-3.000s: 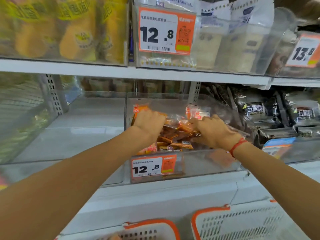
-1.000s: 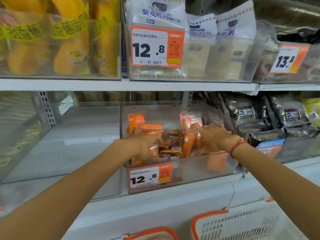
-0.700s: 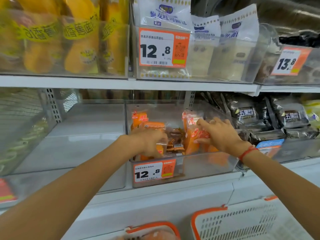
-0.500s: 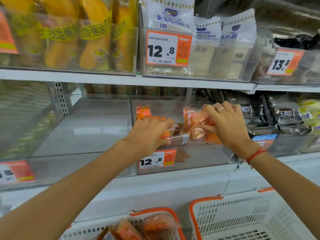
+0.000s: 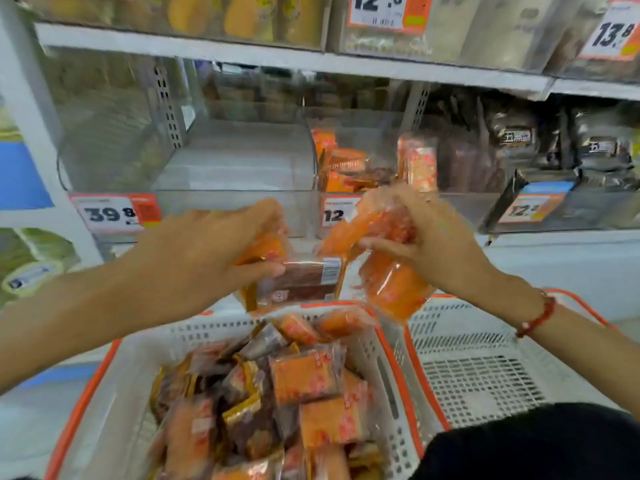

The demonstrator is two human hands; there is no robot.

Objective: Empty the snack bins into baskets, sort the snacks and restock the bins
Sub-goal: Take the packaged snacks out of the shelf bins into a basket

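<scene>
— What are you holding?
— My left hand (image 5: 204, 251) grips a brown-and-orange snack packet (image 5: 298, 278); my right hand (image 5: 429, 244) clutches orange packets (image 5: 391, 271), number blurred. Both are above the left basket (image 5: 391, 386).
— How many baskets?
— Two, white with orange rims: the near left one heaped with snacks, the right basket (image 5: 485, 368) beside it. Farther off, a clear bin (image 5: 460, 202) holds a few packets.

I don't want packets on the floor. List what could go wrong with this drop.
1. The left hand and right hand each grip several slippery packets above the gap between baskets; one may slip out.
2. The left basket is heaped, so new packets could slide over its rim.
3. Some packets remain in the bin.
</scene>
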